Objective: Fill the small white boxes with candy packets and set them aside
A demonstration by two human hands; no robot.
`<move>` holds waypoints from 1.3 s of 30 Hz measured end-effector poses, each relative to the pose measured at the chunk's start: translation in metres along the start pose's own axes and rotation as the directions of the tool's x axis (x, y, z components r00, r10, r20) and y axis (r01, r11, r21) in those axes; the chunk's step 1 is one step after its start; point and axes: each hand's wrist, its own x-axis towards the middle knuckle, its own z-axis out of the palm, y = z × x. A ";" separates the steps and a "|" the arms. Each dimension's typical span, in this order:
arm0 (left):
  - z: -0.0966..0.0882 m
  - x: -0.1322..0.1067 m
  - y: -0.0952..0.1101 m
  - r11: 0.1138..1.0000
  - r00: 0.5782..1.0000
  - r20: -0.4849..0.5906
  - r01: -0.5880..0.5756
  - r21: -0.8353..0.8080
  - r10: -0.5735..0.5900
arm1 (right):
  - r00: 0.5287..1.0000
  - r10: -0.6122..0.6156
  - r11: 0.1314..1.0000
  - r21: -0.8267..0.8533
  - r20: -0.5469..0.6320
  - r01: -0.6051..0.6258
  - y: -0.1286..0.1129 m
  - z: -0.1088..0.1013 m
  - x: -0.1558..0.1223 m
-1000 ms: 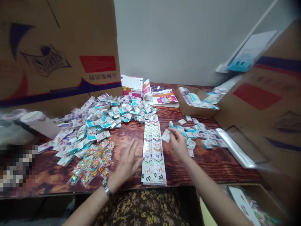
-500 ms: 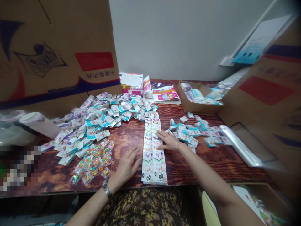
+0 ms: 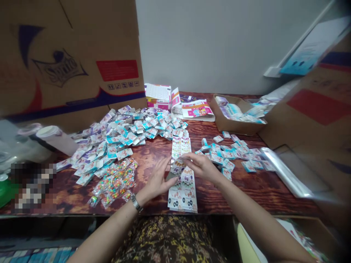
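A long stack of printed sticker sheets (image 3: 189, 190) lies lengthwise in front of me, with rows of small coloured pictures. One sticker sheet (image 3: 177, 166) is lifted and curved up off the stack. My right hand (image 3: 203, 167) pinches its raised upper edge between thumb and fingers. On the left side, my left hand (image 3: 157, 179) has its thumb on the near face of that sheet and its fingers at the far side, partly hidden. A heap of small clear bags of colourful pieces (image 3: 116, 182) lies left of my left hand.
Small white-and-blue boxes (image 3: 123, 135) form a big pile at the left; a smaller group of boxes (image 3: 219, 153) lies at the right. Behind it stands an open carton (image 3: 238, 126). A clear plastic roll (image 3: 285, 175) lies at far right. Large cartons (image 3: 117, 98) flank the table.
Both hands have come together over the middle of the stack. A sheet that lay flat is now lifted and bent between them. The view has shifted slightly left.
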 end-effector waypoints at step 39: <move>-0.039 -0.067 -0.023 0.975 0.945 -0.249 0.191 -0.112 -0.214 | 0.806 0.006 0.711 0.564 0.592 -0.420 -0.008 0.113 0.031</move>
